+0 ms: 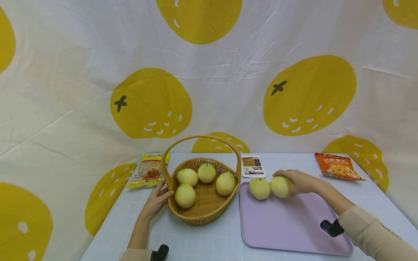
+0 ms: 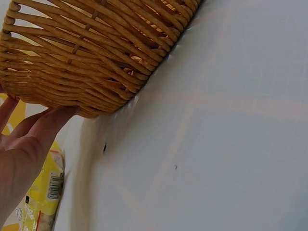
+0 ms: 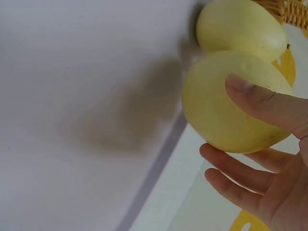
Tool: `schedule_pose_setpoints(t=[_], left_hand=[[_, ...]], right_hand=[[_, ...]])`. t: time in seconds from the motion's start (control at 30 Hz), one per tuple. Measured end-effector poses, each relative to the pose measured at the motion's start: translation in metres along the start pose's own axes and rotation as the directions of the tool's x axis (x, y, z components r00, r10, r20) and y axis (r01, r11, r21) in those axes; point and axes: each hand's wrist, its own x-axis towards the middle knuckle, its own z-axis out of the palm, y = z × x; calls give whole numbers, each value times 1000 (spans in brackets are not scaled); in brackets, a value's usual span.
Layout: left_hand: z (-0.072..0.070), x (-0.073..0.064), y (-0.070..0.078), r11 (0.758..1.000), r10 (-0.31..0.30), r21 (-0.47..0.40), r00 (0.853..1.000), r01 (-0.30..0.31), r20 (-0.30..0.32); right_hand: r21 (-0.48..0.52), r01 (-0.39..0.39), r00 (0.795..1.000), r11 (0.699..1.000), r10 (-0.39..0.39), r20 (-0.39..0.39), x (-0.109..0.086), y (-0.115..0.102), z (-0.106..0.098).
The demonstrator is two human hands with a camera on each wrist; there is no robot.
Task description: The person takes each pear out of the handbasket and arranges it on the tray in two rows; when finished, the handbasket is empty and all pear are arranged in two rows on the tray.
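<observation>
My right hand (image 1: 302, 181) grips a pale yellow-green pear (image 1: 281, 186) over the back part of the lilac tray (image 1: 290, 224). In the right wrist view the thumb lies across this pear (image 3: 211, 108), with fingers round its other side. Right beside it, at the tray's back left corner, is a second pear (image 1: 259, 189). My left hand (image 1: 156, 202) holds the left side of a wicker basket (image 1: 203, 219), thumb at the rim; the left wrist view shows fingers against its woven wall (image 2: 91, 62). Several pears sit in the basket, one of them (image 1: 185, 196) near that hand.
A yellow food packet (image 1: 148, 171) lies behind the left hand. Behind the tray is a white and brown packet (image 1: 253, 166), and at the back right an orange snack bag (image 1: 337, 167). The basket's tall handle (image 1: 202, 136) arches above it. A fruit-print curtain (image 1: 228, 90) hangs behind the table.
</observation>
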Motion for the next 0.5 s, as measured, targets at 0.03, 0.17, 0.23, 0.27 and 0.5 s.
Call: schedule_pose_setpoints(t=[0.03, 0.17, 0.23, 0.27, 0.5], left_hand=[[0, 0, 0, 1000, 3, -1, 1000, -3, -3], [0, 0, -1, 1000, 3, -5, 1000, -3, -11], [0, 0, -1, 1000, 8, -3, 1000, -8, -5], [0, 0, -2, 1000, 4, -5, 1000, -4, -2], [-1, 0, -2, 1000, 2, -19, 1000, -1, 13]], right_hand=[[4, -3, 1000, 1000, 3, -1, 0, 1, 1], [15, -34, 999, 999, 34, 11, -1, 4, 7], [21, -49, 999, 999, 48, 20, -1, 6, 9], [24, -53, 998, 998, 52, 24, -2, 7, 11], [44, -50, 998, 998, 49, 29, -4, 12, 15]])
